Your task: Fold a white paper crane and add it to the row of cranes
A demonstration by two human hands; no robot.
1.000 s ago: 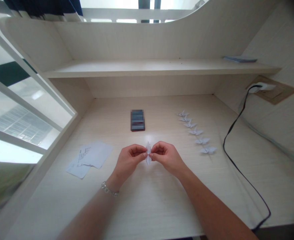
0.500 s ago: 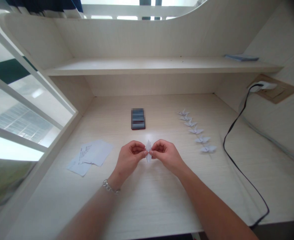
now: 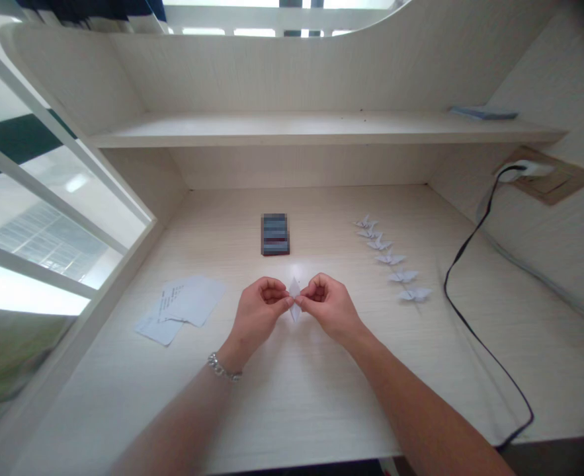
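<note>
White paper crane (image 3: pixel 295 299): long axis upright, centre of frame, between both hands
Left hand (image 3: pixel 258 316): fingers pinched on crane
Right hand (image 3: pixel 330 307): fingers pinched on crane, equally near

The paper crane (image 3: pixel 295 299) is bluish white, the desk (image 3: pixel 296 390) streaked cream.

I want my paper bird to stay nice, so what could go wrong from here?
The folded paper crane is small and pinched between the left hand and right hand, so squeezing too hard might crumple it. The row of paper cranes is light and close to the right hand, so a quick sideways move might knock them out of line.
</note>
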